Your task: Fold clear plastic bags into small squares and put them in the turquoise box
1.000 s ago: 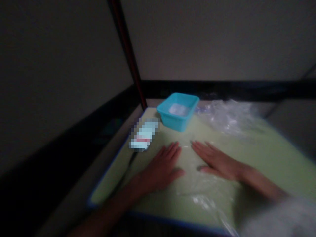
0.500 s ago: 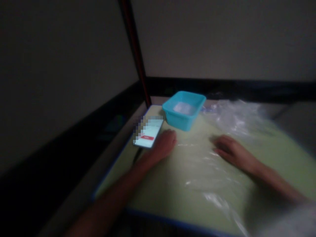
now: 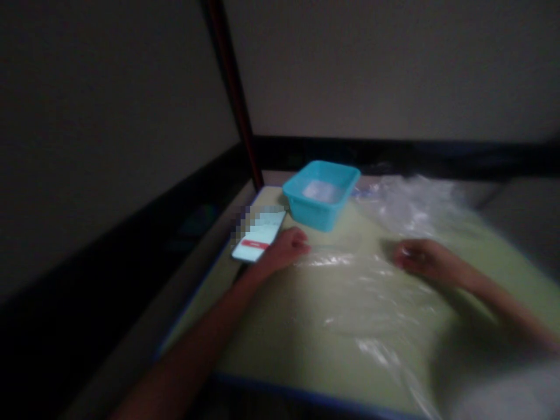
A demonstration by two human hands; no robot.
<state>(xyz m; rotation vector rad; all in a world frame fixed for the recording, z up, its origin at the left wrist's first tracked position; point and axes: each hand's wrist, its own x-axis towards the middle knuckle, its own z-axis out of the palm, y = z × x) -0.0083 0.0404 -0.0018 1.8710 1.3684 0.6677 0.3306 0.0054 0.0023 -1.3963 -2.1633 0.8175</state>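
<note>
A clear plastic bag [image 3: 363,303] lies spread across the pale yellow-green tabletop, its far edge stretched between my two hands. My left hand [image 3: 289,248] is closed in a pinch at the left end of that edge, just right of a lit phone [image 3: 258,233]. At the right end, the fingers of my right hand [image 3: 422,258] are curled together on the plastic. The dim, blurred picture hides the exact grip of the fingertips.
Beyond my left hand stands a turquoise plastic basin [image 3: 312,214] with something whitish [image 3: 321,191] inside. A crumpled heap of clear plastic [image 3: 413,201] lies at the back right. The table [image 3: 262,344] has a blue edge, and walls rise behind and to the left.
Both hands have closed on the bag's far edge, which now shows as a shiny line between them. My right hand has moved slightly right. The view has shifted a little.
</note>
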